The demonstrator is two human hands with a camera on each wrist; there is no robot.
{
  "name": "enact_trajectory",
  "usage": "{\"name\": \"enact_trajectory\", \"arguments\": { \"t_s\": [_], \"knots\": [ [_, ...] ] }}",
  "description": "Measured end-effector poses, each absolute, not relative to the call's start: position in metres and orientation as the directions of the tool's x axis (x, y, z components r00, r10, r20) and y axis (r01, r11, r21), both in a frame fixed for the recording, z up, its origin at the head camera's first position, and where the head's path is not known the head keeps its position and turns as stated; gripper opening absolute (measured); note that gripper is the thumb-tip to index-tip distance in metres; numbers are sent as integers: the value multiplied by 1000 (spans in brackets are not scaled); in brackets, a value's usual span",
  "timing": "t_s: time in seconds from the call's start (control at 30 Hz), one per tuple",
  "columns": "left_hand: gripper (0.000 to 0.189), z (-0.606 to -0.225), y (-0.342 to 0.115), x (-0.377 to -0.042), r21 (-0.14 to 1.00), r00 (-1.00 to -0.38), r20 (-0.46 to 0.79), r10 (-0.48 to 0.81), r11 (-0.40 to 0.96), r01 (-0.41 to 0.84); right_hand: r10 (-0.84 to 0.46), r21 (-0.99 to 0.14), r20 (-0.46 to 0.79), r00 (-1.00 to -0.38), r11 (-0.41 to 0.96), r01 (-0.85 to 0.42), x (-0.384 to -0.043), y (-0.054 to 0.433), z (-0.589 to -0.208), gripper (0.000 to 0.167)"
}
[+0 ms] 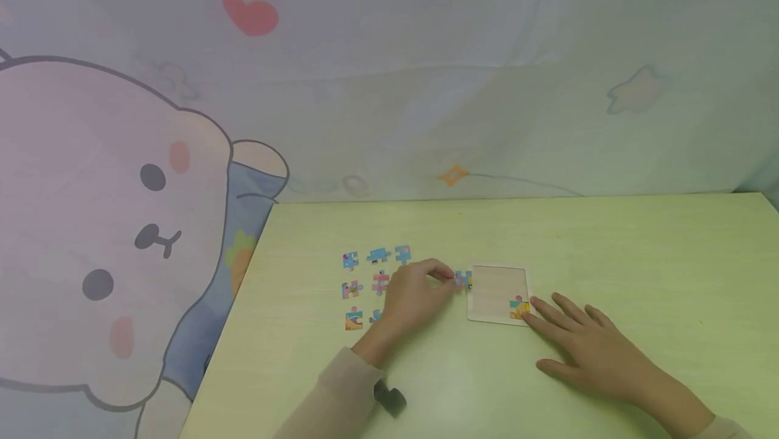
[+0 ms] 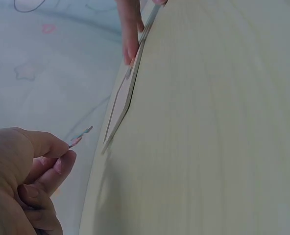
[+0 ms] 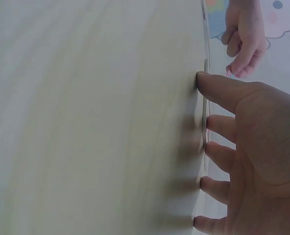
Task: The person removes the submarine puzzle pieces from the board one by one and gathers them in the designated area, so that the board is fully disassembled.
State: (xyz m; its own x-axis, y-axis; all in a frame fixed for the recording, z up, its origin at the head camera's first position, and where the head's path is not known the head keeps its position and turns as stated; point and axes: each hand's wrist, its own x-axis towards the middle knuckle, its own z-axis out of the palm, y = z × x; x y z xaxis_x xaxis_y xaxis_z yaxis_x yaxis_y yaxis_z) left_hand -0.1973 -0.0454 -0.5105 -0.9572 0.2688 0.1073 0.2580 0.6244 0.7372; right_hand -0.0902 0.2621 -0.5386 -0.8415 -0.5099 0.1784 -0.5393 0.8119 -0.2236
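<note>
My left hand (image 1: pixel 420 293) pinches a blue and pink jigsaw piece (image 1: pixel 464 280) between thumb and fingers at the left edge of a shallow wooden puzzle tray (image 1: pixel 498 322). From the left wrist view, the pinched piece shows edge-on, raised above the table. In the tray's lower right corner lies one orange and teal jigsaw piece (image 1: pixel 519 308). My right hand (image 1: pixel 599 358) is spread beside that corner, its fingertips right at the tray's edge. The right wrist view shows its thumb and fingers spread along the tabletop, curled around nothing.
Left of my left hand, several loose jigsaw pieces (image 1: pixel 351 289) lie in rows on the pale table (image 1: pixel 657 249); the hand partly covers some. Behind the table hangs a printed cloth (image 1: pixel 389 121) with a cartoon bear. A dark strap end (image 1: pixel 389 398) hangs at the left sleeve.
</note>
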Motion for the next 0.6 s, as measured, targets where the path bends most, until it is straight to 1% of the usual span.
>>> {"name": "enact_trajectory", "arguments": {
  "t_s": [0.27, 0.43, 0.6],
  "knots": [
    [7, -509, -90, -199, 722, -983, 47, 177, 674, 156, -508, -233, 182, -842, 809, -539, -90, 262, -540, 70],
    [6, -510, -114, -201, 700, -985, 50, 163, 697, 151, -504, -234, 179, -845, 812, -534, -89, 261, -539, 70],
    [7, -513, -127, -203, 685, -989, 47, 143, 716, 136, -502, -240, 167, -849, 815, -528, -89, 261, -540, 70]
  ]
}}
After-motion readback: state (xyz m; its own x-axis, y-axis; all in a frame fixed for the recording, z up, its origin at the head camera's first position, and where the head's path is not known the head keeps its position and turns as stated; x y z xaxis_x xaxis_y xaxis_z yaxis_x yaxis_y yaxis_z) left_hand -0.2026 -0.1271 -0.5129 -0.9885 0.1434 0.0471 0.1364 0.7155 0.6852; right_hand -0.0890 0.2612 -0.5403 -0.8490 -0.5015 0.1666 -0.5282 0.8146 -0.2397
